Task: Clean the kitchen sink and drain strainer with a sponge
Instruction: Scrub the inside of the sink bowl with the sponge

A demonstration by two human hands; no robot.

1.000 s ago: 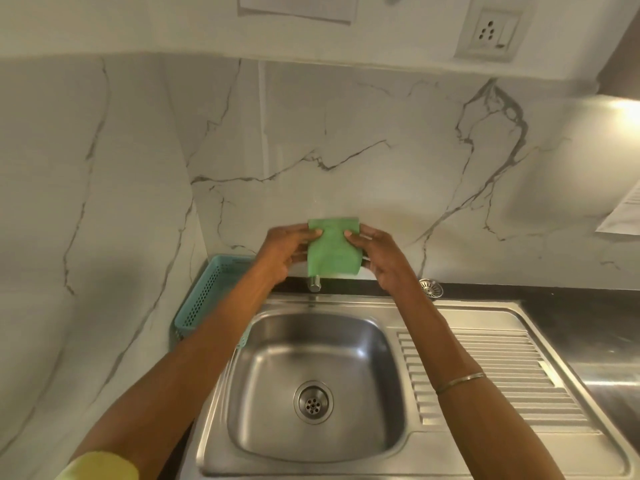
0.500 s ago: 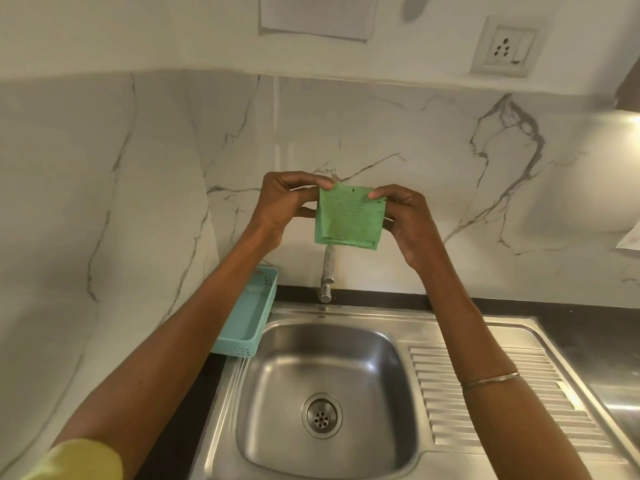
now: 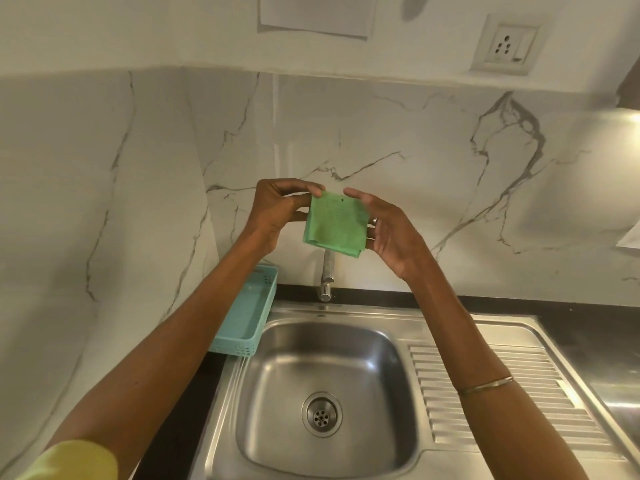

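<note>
Behind green sponge (image 3: 335,224), tap (image 3: 327,271) top hidden.

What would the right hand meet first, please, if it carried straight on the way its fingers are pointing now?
The right hand points up and leftward, its fingers alongside the green scrub pad. Going on, it would probably meet the left hand's fingertips pinching the pad's top corner, or else the marble backsplash behind; depth is unclear.
</note>
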